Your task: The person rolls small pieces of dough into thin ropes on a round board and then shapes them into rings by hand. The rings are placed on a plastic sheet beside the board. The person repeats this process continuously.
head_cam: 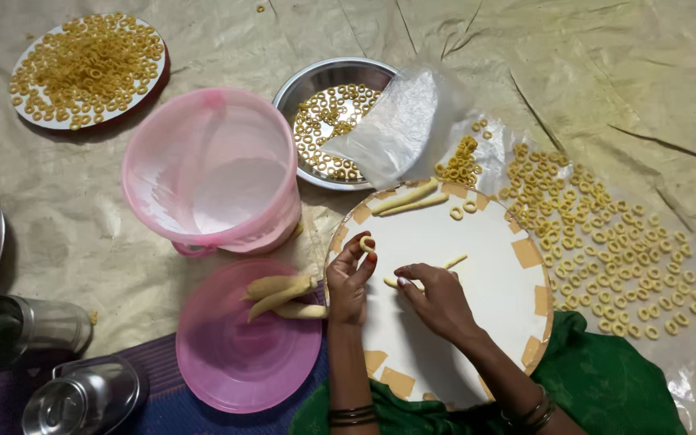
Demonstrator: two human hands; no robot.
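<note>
Yellow dough strip (427, 273) lies diagonally, pinned under right hand (437, 298); left hand (350, 278) fingers pinch dough ring (366, 243).

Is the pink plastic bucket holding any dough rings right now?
No, the pink plastic bucket looks empty inside, while the small dough rings lie spread on the sheet to its right.

Place: home floor used for snack-making
Evidence: dough rings (606, 242) on a spread sheet (606, 64) (creased), steel bowl (308, 80), pink bucket (211, 169)
</note>
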